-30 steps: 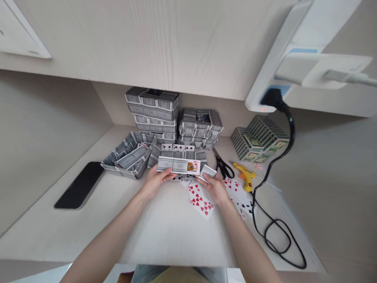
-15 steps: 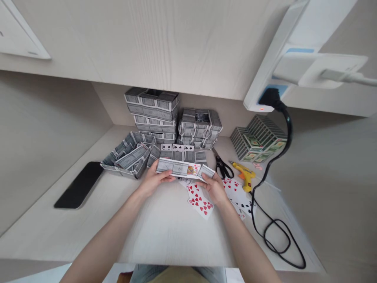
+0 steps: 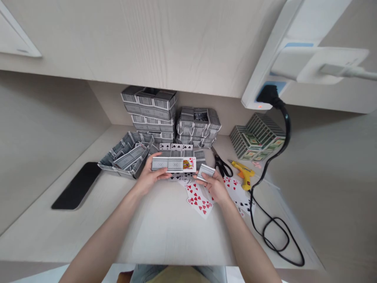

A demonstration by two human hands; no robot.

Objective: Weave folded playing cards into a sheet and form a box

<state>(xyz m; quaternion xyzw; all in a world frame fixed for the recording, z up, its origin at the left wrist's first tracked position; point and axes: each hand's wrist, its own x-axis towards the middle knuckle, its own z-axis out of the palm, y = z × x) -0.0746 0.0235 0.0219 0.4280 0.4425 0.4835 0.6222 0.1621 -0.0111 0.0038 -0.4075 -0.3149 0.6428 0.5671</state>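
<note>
My left hand (image 3: 151, 175) is closed around the left end of a strip of playing cards (image 3: 169, 164). Grey patterned backs face up along most of the strip, and a red face card shows at its right end. Between the thumb and fingers of my right hand (image 3: 214, 184) is a folded playing card (image 3: 205, 171), grey back up, a small gap away from the strip. Below my right hand lie loose heart cards (image 3: 200, 200), face up on the desk. Behind the strip stands a row of joined cards (image 3: 176, 147), partly hidden by it.
An open card-built box (image 3: 126, 153) holds several card strips, with a phone (image 3: 77, 185) to its left. Stacked card boxes (image 3: 153, 114) stand at the back. On the right are scissors (image 3: 223, 167), a yellow glue gun (image 3: 244, 173), a black cable (image 3: 272, 220) and green-patterned boxes (image 3: 256, 137).
The strip in my left hand has shifted slightly left and up. The folded card in my right hand has come away from the strip's right end, leaving a gap.
</note>
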